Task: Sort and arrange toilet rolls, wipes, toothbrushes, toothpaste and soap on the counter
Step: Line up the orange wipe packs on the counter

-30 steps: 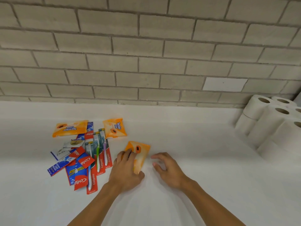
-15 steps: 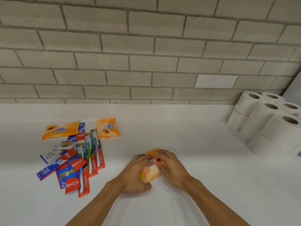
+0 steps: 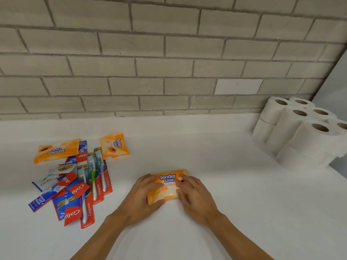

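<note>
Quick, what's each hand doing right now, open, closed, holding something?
Left hand: grips the left end of the orange wipes pack, thumb round its near edge.
Right hand: open, fingers pressing flat on the pack's right end.

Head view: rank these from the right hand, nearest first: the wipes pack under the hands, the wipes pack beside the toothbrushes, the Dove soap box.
1. Held wipes pack: centre, touching the right hand.
2. Second wipes pack: back left, beside the toothbrushes.
3. Dove soap box: far left.
</note>
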Demonstrator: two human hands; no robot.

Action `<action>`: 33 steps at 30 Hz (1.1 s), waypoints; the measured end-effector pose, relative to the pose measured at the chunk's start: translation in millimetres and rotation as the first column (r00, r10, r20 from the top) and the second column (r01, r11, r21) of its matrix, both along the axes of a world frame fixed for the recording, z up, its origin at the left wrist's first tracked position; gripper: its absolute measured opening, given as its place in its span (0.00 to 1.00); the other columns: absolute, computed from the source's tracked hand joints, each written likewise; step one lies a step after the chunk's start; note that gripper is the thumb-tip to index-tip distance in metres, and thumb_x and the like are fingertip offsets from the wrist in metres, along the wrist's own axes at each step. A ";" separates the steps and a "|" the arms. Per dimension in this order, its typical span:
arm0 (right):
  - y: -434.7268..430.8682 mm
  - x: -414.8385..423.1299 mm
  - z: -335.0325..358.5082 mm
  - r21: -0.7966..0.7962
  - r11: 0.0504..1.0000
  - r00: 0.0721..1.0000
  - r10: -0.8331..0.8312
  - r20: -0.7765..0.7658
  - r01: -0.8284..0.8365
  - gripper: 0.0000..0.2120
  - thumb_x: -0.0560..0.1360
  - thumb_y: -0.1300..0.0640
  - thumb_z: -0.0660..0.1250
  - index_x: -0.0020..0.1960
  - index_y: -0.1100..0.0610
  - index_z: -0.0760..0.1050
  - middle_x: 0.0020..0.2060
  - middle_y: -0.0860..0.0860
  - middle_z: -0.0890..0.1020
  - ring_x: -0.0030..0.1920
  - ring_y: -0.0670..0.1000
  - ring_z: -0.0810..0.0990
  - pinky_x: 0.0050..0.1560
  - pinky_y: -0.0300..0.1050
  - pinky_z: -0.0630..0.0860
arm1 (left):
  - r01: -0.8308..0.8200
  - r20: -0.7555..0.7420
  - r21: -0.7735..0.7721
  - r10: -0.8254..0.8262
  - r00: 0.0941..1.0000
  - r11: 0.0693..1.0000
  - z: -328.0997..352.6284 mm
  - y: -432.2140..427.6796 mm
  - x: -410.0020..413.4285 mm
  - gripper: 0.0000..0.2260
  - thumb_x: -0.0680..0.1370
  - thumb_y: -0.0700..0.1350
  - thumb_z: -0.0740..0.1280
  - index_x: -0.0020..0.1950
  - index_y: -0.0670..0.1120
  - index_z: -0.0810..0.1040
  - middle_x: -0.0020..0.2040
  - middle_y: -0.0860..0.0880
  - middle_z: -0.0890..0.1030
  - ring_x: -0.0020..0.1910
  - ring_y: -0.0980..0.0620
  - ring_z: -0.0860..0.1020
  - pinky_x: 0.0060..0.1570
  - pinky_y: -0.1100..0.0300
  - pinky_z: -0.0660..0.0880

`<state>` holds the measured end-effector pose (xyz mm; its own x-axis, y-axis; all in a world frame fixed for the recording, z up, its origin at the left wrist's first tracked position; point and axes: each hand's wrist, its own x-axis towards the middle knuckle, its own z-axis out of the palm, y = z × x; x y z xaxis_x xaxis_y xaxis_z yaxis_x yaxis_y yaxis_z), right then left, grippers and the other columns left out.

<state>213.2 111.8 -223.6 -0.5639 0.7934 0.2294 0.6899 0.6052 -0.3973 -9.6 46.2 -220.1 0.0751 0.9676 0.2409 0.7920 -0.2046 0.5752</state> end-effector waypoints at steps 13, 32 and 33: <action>9.2 41.7 -10.8 0.026 0.987 0.987 -0.159 -0.010 0.159 0.27 0.76 0.35 0.54 0.71 0.43 0.68 0.72 0.45 0.68 0.70 0.50 0.67 0.70 0.44 0.65 | 0.128 -0.200 -0.075 -0.140 0.970 0.989 -3.8 38.5 30.8 0.26 0.77 0.66 0.43 0.71 0.63 0.65 0.76 0.54 0.60 0.76 0.53 0.54 0.71 0.60 0.55; 73.9 130.9 -5.2 -0.089 0.958 0.962 -0.273 0.015 0.273 0.31 0.75 0.35 0.46 0.73 0.45 0.65 0.74 0.47 0.64 0.71 0.53 0.64 0.71 0.45 0.61 | 0.088 -0.202 -0.194 -0.128 0.971 0.977 3.0 115.2 136.5 0.27 0.76 0.64 0.42 0.72 0.63 0.63 0.77 0.54 0.57 0.76 0.55 0.53 0.73 0.48 0.52; 80.8 134.9 -4.2 -0.095 0.957 0.962 -0.272 0.023 0.273 0.32 0.74 0.35 0.45 0.74 0.45 0.64 0.74 0.48 0.64 0.71 0.53 0.64 0.72 0.46 0.60 | 0.073 -0.216 -0.201 -0.117 0.969 0.977 4.4 120.2 142.9 0.24 0.78 0.62 0.44 0.73 0.63 0.62 0.78 0.54 0.56 0.76 0.54 0.53 0.73 0.48 0.51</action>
